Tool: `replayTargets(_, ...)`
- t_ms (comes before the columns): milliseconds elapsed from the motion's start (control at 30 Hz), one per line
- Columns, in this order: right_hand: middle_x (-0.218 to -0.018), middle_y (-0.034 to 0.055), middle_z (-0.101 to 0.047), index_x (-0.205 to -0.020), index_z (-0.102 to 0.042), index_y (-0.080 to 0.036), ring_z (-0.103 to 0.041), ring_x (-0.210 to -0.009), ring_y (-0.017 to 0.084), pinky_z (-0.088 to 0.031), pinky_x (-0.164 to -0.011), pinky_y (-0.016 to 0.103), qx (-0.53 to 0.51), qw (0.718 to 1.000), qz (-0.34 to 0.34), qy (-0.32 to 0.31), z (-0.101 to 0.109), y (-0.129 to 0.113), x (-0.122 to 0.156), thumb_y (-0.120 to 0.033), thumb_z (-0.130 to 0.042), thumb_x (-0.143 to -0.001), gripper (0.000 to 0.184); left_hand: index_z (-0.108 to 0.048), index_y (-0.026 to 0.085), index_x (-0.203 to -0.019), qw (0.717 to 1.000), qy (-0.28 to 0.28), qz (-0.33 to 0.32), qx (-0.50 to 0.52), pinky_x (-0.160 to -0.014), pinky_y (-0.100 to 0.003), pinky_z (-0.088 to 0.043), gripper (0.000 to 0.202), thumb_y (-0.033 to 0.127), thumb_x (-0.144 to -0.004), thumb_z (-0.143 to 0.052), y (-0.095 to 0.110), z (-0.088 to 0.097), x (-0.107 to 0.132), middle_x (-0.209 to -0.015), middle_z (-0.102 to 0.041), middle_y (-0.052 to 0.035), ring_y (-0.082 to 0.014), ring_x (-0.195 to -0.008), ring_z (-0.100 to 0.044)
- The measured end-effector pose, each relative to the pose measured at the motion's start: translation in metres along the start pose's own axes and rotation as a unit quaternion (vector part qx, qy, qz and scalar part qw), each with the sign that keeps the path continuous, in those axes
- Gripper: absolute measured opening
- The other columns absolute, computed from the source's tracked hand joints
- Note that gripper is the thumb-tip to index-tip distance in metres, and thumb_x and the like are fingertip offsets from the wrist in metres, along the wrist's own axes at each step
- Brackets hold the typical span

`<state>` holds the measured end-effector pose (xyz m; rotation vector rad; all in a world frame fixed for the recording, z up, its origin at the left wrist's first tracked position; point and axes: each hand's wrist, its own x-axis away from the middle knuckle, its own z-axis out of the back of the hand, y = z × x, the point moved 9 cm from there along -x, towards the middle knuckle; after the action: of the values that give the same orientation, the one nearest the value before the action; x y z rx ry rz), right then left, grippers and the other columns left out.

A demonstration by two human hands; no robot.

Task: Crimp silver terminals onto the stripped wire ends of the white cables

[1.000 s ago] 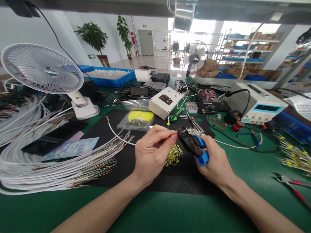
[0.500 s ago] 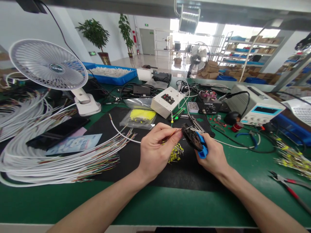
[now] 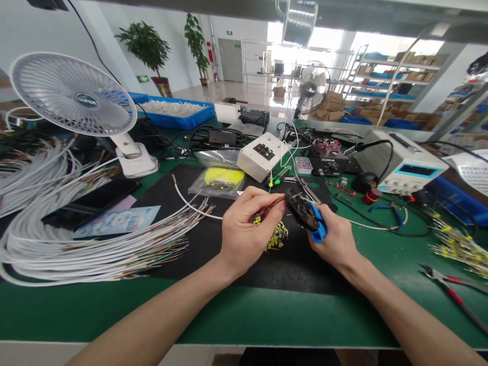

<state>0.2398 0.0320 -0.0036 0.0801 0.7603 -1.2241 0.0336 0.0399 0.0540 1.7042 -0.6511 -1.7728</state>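
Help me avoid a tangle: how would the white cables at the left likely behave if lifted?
The white cables would probably bend and sag, since they lie in broad curves. The thin coloured wires fanning from their ends may snag on one another. With so many together, the bundle could feel heavy.

We see: pliers (image 3: 301, 209) black, handles (image 3: 319, 230) blue | wires (image 3: 273, 202) orange-brown | worktop (image 3: 244, 317) green | mat (image 3: 293, 274) black | cables (image 3: 87, 259) white, ends (image 3: 173, 252) multicoloured | connectors (image 3: 277, 239) yellow | tray (image 3: 190, 121) blue | cutter handles (image 3: 454, 297) red | card (image 3: 122, 222) pale blue, printed

Green bench (image 3: 229, 317) carrying black mat (image 3: 301, 274), red-handled cutters (image 3: 454, 295)
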Motion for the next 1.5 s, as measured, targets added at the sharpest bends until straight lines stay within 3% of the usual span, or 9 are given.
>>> replayTargets(200, -0.109, 0.0110, -0.066, -0.122, -0.053, -0.020, -0.065, -0.099, 0.029, -0.053, -0.085, 0.041, -0.041, 0.998, 0.038, 0.014, 0.009, -0.009, -0.007, -0.017, -0.062, -0.071, 0.052, -0.076, 0.022, -0.105, 0.997, -0.003, -0.073, -0.030, -0.067, -0.026, -0.051, 0.021, 0.012, -0.086, -0.074, 0.015, 0.002, 0.003, -0.088, -0.065, -0.0018, -0.0122, -0.077, -0.061)
replayTargets(333, -0.138, 0.0168, -0.055, -0.142, -0.045, -0.019, -0.052, -0.129, 0.034, -0.043, -0.110, 0.053, -0.081, 0.993, 0.083, 0.012, 0.014, -0.019, -0.010, -0.017, -0.064, -0.073, 0.071, -0.076, 0.022, -0.104, 0.995, 0.014, -0.087, -0.044, -0.063, -0.024, -0.049, 0.022, 0.010, -0.086, -0.074, 0.020, 0.004, 0.003, -0.087, -0.065, -0.0010, -0.0107, -0.074, -0.060)
replayTargets(800, -0.144, 0.0116, -0.054, -0.149, -0.043, -0.027, -0.055, -0.130, 0.030, -0.047, -0.108, 0.051, -0.151, 0.988, 0.030, -0.001, 0.015, -0.005, -0.004, -0.021, -0.059, -0.087, 0.064, -0.077, 0.019, -0.093, 0.993, 0.016, 0.033, -0.112, -0.061, -0.026, -0.044, 0.006, 0.022, -0.091, -0.072, 0.013, -0.010, -0.013, -0.082, -0.066, -0.0006, -0.0116, -0.071, -0.057)
replayTargets(867, -0.142, 0.0121, -0.056, -0.146, -0.047, -0.025, -0.055, -0.129, 0.030, -0.047, -0.108, 0.050, -0.154, 0.987, 0.005, 0.040, 0.027, 0.000, -0.004, -0.023, -0.060, -0.090, 0.058, -0.077, 0.019, -0.094, 0.989, -0.038, 0.056, -0.131, -0.060, -0.026, -0.043, 0.008, 0.025, -0.092, -0.070, 0.010, -0.016, -0.009, -0.082, -0.067, -0.0007, -0.0114, -0.069, -0.056)
replayTargets(967, -0.136, 0.0116, -0.061, -0.140, -0.054, -0.024, -0.058, -0.123, 0.029, -0.047, -0.106, 0.050, -0.167, 0.978, -0.048, 0.116, 0.046, 0.015, -0.002, -0.028, -0.060, -0.093, 0.047, -0.077, 0.021, -0.099, 0.963, -0.210, 0.069, -0.152, -0.064, -0.026, -0.047, 0.012, 0.025, -0.095, -0.066, 0.004, -0.039, 0.017, -0.090, -0.068, -0.0027, -0.0123, -0.074, -0.060)
replayTargets(1133, -0.129, 0.0075, -0.067, -0.140, -0.055, -0.028, -0.063, -0.114, 0.028, -0.048, -0.102, 0.050, -0.215, 0.958, -0.121, 0.149, 0.052, 0.042, 0.002, -0.032, -0.062, -0.095, 0.046, -0.076, 0.023, -0.104, 0.867, -0.446, -0.003, -0.220, -0.088, -0.034, -0.051, 0.019, 0.026, -0.100, -0.057, 0.000, -0.065, 0.083, -0.102, -0.068, -0.0061, -0.0195, -0.097, -0.063)
replayTargets(1233, -0.130, 0.0074, -0.067, -0.137, -0.058, -0.027, -0.064, -0.114, 0.028, -0.048, -0.101, 0.049, -0.231, 0.955, -0.128, 0.133, 0.048, 0.044, 0.002, -0.033, -0.062, -0.095, 0.042, -0.075, 0.025, -0.108, 0.846, -0.483, 0.003, -0.224, -0.090, -0.034, -0.052, 0.019, 0.033, -0.099, -0.060, -0.004, -0.069, 0.089, -0.107, -0.067, -0.0063, -0.0203, -0.100, -0.063)
replayTargets(1367, -0.130, 0.0076, -0.067, -0.137, -0.057, -0.027, -0.064, -0.113, 0.027, -0.048, -0.100, 0.048, -0.268, 0.949, -0.136, 0.100, 0.040, 0.041, 0.003, -0.037, -0.061, -0.096, 0.043, -0.072, 0.023, -0.112, 0.849, -0.459, -0.003, -0.261, -0.095, -0.033, -0.050, 0.022, 0.030, -0.103, -0.053, -0.013, -0.075, 0.055, -0.112, -0.067, -0.0067, -0.0191, -0.105, -0.061)
replayTargets(1500, -0.124, 0.0071, -0.070, -0.136, -0.057, -0.027, -0.066, -0.106, 0.027, -0.048, -0.097, 0.048, -0.296, 0.936, -0.165, 0.094, 0.033, 0.046, 0.005, -0.040, -0.062, -0.095, 0.044, -0.073, 0.020, -0.096, 0.764, -0.487, -0.045, -0.420, -0.080, -0.035, -0.050, 0.022, 0.034, -0.099, -0.057, -0.035, -0.093, 0.037, -0.096, -0.067, -0.0087, -0.0241, -0.095, -0.059)
